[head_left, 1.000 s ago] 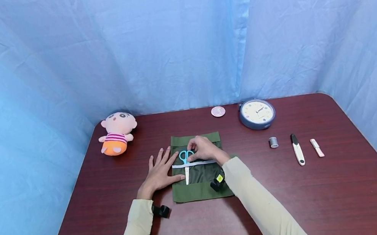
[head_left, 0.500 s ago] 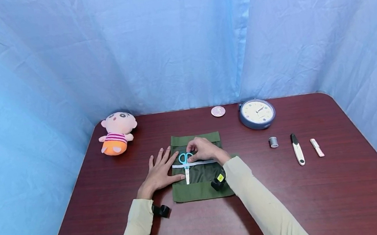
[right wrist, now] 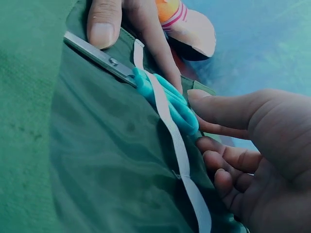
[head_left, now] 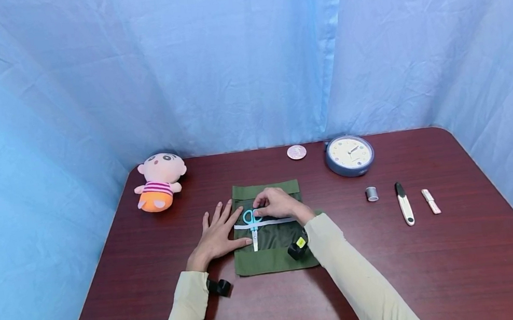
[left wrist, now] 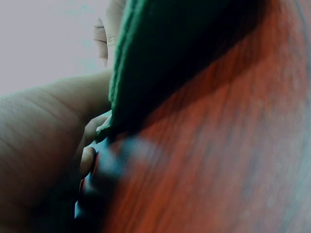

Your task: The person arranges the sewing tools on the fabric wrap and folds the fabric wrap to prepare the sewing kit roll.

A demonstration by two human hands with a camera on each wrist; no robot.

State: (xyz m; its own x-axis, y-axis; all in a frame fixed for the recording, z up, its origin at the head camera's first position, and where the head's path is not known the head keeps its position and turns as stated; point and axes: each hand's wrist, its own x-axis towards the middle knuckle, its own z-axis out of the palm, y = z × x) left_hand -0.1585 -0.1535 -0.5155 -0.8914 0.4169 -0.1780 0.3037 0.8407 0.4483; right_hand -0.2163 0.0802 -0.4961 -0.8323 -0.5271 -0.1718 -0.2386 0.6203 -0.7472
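Note:
Pale scissors with turquoise handles (head_left: pixel 255 240) lie on an unfolded green fabric pouch (head_left: pixel 272 261), tucked under its white elastic band (head_left: pixel 273 222). Thumb and fingers of my right hand (head_left: pixel 277 202) pinch one handle loop, just beyond the band. In the right wrist view, the turquoise handles (right wrist: pixel 141 83) pass under the band, and the blades point away from that hand. My left hand (head_left: pixel 217 239) rests with spread fingers along the pouch's left edge, its thumb reaching beside the blades. The left wrist view shows that hand's palm side (left wrist: pixel 39 131) against the green fabric edge (left wrist: pixel 146 53).
On the dark red table (head_left: pixel 460 264), a plush doll (head_left: pixel 158 183) lies at the back left. A pink disc (head_left: pixel 296 152) and a round clock (head_left: pixel 351 155) lie behind. To the right are a grey thread spool (head_left: pixel 371 194), a white-and-black slim tool (head_left: pixel 404 204) and a small pink-and-white object (head_left: pixel 431 201).
The scissors have slid a little toward me under the band and turned straighter, their handle loops now nearer it. My right hand has come slightly nearer with them; my left hand stays put.

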